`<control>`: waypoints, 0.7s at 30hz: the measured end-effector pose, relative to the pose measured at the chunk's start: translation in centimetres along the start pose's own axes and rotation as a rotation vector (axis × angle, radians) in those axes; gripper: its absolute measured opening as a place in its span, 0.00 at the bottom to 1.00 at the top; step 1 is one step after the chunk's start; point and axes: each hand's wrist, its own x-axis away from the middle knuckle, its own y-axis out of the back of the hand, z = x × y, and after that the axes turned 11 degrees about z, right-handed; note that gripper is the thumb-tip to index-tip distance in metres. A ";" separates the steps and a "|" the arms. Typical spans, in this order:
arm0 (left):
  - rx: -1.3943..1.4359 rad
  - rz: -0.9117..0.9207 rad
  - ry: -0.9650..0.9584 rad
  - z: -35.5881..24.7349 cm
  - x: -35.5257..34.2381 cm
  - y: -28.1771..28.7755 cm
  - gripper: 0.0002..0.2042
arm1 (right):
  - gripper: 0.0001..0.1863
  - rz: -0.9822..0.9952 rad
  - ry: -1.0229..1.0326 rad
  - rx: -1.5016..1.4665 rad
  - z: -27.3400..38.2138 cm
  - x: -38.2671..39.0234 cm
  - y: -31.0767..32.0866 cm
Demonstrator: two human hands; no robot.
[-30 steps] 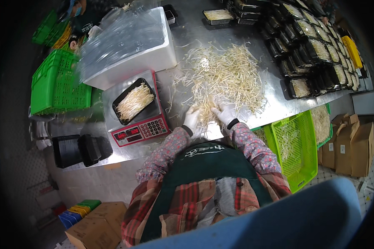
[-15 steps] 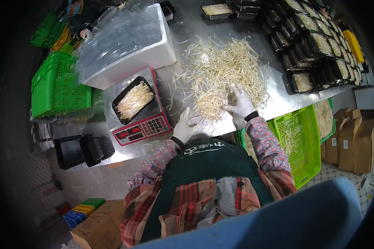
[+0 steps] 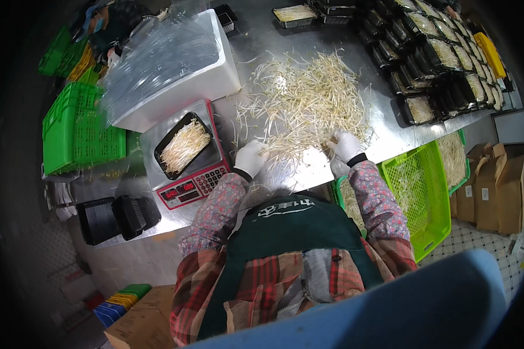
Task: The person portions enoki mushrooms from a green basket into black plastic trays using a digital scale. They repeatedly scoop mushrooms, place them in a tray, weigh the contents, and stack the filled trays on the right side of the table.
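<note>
A loose pile of bean sprouts (image 3: 314, 96) is spread over the steel table (image 3: 390, 142) in front of me. At its near left edge my left hand (image 3: 250, 159), in a white glove, has its fingers closed on some sprouts. My right hand (image 3: 346, 147), gloved alike, pinches sprouts at the near right edge. Strands stretch across the gap between both hands. Left of the pile, a black tray (image 3: 163, 150) filled with sprouts (image 3: 185, 146) rests tilted on a red-framed weighing scale (image 3: 195, 187).
Behind the scale stands a white foam box (image 3: 227, 70) holding clear plastic film (image 3: 163, 58). Nested black trays (image 3: 99, 220) lie at the left edge. Filled trays (image 3: 442, 55) are stacked far right. Green crates (image 3: 422, 203) stand below the table. Another person (image 3: 113, 29) is far left.
Both hands have closed from open. My left hand has moved slightly up and left to the sprouts; the right has moved right and nearer me. The near part of the pile is more spread.
</note>
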 end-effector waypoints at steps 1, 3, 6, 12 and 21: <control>-0.049 -0.048 0.007 -0.3 0.3 0.0 0.12 | 0.14 0.009 -0.023 0.018 -1.0 0.0 -0.4; -0.099 -0.076 0.029 -0.8 0.1 -0.1 0.14 | 0.17 -0.115 0.100 0.099 -1.7 -0.1 -1.8; -0.081 0.048 0.089 -0.7 -0.7 -0.2 0.15 | 0.14 -0.185 0.125 0.034 -3.7 -1.9 -5.1; -0.022 -0.011 -0.040 -1.5 1.7 1.3 0.10 | 0.11 -0.183 -0.035 -0.437 -3.5 -0.7 1.0; -0.079 0.146 -0.111 -7.8 -0.7 -3.8 0.30 | 0.26 0.066 0.052 0.003 1.3 -0.3 -0.2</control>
